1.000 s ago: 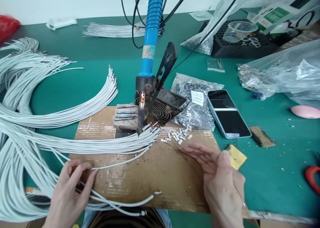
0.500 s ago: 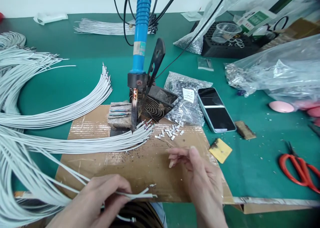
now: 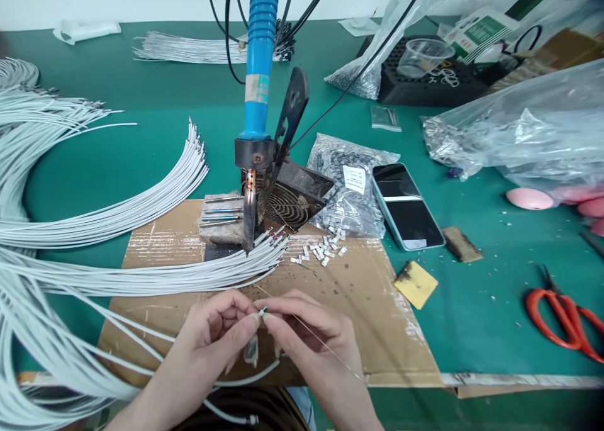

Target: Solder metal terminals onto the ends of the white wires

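Observation:
My left hand point(image 3: 212, 333) and my right hand point(image 3: 314, 330) meet over the cardboard sheet point(image 3: 377, 330). Thumb and index fingertips of both are pinched at the small end of a white cable point(image 3: 263, 312), whose tip shows dark. A thin solder wire point(image 3: 330, 350) runs through my right hand, its free end pointing up and left. Below my hands hang loose cables, one ending in a small metal connector point(image 3: 253, 419). Just beyond lies a bundle of white cables point(image 3: 189, 277). Over its tips stands a blue-handled soldering iron point(image 3: 257, 116), tip down.
Small white connector pieces point(image 3: 323, 250) lie scattered right of the iron. Farther right are a phone point(image 3: 408, 207), a yellow sponge point(image 3: 416, 284) and red-handled scissors point(image 3: 559, 318). A fan point(image 3: 292, 201) and a bag of parts point(image 3: 352, 179) stand behind. More cables curve along the left.
My right hand has moved left to meet my left hand, which has risen a little. The fingertips of both now pinch a cable end together.

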Demonstrator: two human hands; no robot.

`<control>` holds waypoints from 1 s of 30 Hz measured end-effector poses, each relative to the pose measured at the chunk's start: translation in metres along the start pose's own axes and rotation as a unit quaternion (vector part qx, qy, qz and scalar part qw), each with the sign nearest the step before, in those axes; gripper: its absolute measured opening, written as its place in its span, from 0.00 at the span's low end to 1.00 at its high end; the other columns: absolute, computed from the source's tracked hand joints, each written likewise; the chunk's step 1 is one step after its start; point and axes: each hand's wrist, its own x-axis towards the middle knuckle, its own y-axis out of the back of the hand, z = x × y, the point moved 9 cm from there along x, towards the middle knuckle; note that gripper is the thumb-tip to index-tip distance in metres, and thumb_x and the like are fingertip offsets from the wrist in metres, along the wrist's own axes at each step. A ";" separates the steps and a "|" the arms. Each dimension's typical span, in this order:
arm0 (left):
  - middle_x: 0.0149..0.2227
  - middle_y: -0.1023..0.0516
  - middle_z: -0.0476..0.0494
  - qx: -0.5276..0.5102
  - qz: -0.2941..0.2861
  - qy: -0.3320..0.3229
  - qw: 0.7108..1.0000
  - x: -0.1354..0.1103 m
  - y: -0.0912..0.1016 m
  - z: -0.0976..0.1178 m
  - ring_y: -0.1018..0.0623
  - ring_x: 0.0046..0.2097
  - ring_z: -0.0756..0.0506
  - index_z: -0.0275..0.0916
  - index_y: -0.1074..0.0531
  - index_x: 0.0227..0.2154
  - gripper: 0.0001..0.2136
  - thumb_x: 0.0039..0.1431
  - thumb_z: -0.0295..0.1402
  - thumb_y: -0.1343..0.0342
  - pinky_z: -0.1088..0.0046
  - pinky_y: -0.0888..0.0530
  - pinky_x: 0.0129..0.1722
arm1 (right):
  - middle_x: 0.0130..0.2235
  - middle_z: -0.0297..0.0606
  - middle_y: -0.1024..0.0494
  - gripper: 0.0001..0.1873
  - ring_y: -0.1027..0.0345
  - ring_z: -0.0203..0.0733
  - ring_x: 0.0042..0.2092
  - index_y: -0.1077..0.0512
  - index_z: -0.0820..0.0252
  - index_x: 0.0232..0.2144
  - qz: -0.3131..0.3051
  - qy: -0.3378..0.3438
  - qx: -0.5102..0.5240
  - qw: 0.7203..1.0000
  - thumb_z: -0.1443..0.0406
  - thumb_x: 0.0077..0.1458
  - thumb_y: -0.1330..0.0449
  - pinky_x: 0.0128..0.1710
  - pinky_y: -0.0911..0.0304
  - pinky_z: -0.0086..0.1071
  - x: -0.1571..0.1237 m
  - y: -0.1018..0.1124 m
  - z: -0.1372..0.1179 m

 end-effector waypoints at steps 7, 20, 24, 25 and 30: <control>0.22 0.38 0.57 -0.039 0.018 0.012 0.999 -0.001 0.001 0.000 0.47 0.24 0.54 0.37 0.23 0.31 0.19 0.60 0.51 0.33 0.76 0.50 0.23 | 0.30 0.37 0.17 0.08 0.30 0.35 0.27 0.11 0.47 0.37 0.013 -0.023 0.017 0.999 0.67 0.57 0.29 0.25 0.35 0.25 0.000 0.000 0.005; 0.23 0.29 0.54 -0.107 0.061 0.039 0.992 -0.003 0.004 -0.001 0.50 0.22 0.57 0.37 0.19 0.29 0.19 0.52 0.50 0.27 0.76 0.54 0.23 | 0.28 0.34 0.21 0.06 0.32 0.32 0.22 0.12 0.49 0.39 0.056 -0.002 0.018 0.998 0.64 0.60 0.30 0.21 0.35 0.25 -0.002 0.014 0.007; 0.20 0.36 0.57 -0.092 0.074 0.025 0.993 -0.002 0.006 -0.001 0.48 0.23 0.55 0.37 0.23 0.27 0.21 0.53 0.52 0.28 0.77 0.54 0.22 | 0.28 0.35 0.18 0.10 0.30 0.33 0.24 0.12 0.47 0.41 0.032 0.048 -0.045 0.997 0.67 0.60 0.31 0.22 0.35 0.25 -0.007 0.002 -0.004; 0.20 0.37 0.58 -0.085 0.076 0.025 0.993 -0.002 0.006 -0.001 0.48 0.22 0.55 0.37 0.24 0.27 0.21 0.53 0.52 0.29 0.76 0.54 0.22 | 0.28 0.35 0.18 0.10 0.31 0.33 0.24 0.12 0.47 0.41 0.033 0.059 -0.052 0.996 0.67 0.60 0.31 0.22 0.36 0.24 -0.008 0.001 -0.006; 0.20 0.35 0.57 -0.064 0.073 0.002 0.995 -0.001 0.006 0.002 0.45 0.22 0.55 0.37 0.26 0.26 0.21 0.55 0.51 0.29 0.77 0.50 0.22 | 0.27 0.33 0.19 0.12 0.31 0.33 0.23 0.12 0.45 0.40 0.046 0.072 -0.068 0.994 0.69 0.59 0.31 0.22 0.36 0.24 -0.008 0.001 -0.008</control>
